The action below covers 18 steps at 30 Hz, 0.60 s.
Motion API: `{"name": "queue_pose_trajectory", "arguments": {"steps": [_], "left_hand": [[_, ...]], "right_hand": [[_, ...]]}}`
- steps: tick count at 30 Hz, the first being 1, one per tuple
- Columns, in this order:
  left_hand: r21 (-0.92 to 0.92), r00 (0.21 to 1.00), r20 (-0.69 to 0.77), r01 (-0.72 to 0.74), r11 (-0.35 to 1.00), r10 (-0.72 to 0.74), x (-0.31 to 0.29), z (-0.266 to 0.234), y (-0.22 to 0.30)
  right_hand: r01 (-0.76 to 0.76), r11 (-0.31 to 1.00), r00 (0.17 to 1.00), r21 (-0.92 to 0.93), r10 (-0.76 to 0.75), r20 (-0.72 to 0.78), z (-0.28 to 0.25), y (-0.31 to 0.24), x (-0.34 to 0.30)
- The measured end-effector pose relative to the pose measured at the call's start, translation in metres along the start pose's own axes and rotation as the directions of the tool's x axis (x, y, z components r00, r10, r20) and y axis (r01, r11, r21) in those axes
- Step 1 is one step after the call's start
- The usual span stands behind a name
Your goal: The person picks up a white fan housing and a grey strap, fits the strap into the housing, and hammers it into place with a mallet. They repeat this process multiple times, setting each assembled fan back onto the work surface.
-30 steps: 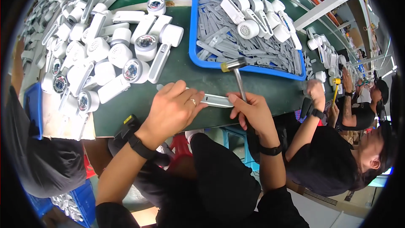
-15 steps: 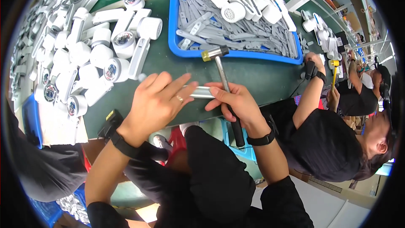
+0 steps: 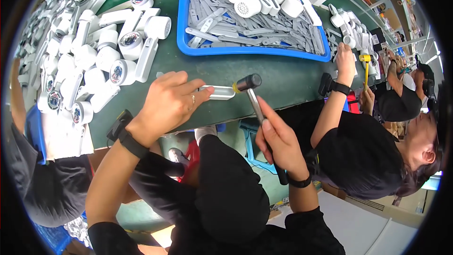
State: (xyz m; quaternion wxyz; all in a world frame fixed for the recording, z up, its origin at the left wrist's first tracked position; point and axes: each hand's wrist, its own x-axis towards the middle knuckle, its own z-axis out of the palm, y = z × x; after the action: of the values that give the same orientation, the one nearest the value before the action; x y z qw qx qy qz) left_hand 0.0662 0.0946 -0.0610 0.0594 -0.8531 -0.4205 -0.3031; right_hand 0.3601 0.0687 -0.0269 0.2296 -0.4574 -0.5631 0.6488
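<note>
My left hand (image 3: pixel 165 108) is closed around a white fan handle (image 3: pixel 219 93). Its far end sticks out to the right past my fingers, and the rest is hidden under the hand. My right hand (image 3: pixel 282 144) grips a small hammer (image 3: pixel 257 106) by its shaft, near the black rubber grip. The hammer's head, with a yellow face and a black face, is at the handle's exposed end, yellow face toward it; whether they touch I cannot tell.
A large pile of white handheld fans (image 3: pixel 104 59) covers the table's left. Beyond my hands stands a blue tray (image 3: pixel 255 52) with grey strips (image 3: pixel 222 35) and several white fans. At the right a co-worker's arm (image 3: pixel 330 108) reaches over the green table (image 3: pixel 292 78), near a yellow hammer (image 3: pixel 366 68).
My right hand has let go of the handle's end and moved down and right along the hammer. The hammer head has come down to the handle's end. My left hand keeps its hold.
</note>
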Motion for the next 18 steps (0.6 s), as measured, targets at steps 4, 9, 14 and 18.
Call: {"name": "queue_pose_trajectory", "arguments": {"steps": [4,9,14,18], "left_hand": [[-0.02,1.0,-0.02,0.015,1.0,-0.015,-0.002,-0.001,0.001],[-0.021,1.0,-0.001,0.007,1.0,-0.007,0.007,0.0,0.004],[-0.021,1.0,-0.007,0.02,1.0,-0.02,-0.001,-0.001,0.002],[-0.048,0.999,0.009,0.04,0.998,-0.04,-0.003,-0.003,0.002]], "right_hand": [[0.128,0.982,0.989,-0.142,-0.137,-0.059,0.013,0.0,-0.013],[0.091,0.98,0.995,-0.178,-0.099,-0.034,0.008,-0.004,-0.008],[-0.048,0.982,0.998,-0.182,0.041,-0.042,0.016,-0.004,0.002],[0.021,0.981,0.996,-0.194,-0.037,-0.079,0.027,-0.005,-0.004]]}}
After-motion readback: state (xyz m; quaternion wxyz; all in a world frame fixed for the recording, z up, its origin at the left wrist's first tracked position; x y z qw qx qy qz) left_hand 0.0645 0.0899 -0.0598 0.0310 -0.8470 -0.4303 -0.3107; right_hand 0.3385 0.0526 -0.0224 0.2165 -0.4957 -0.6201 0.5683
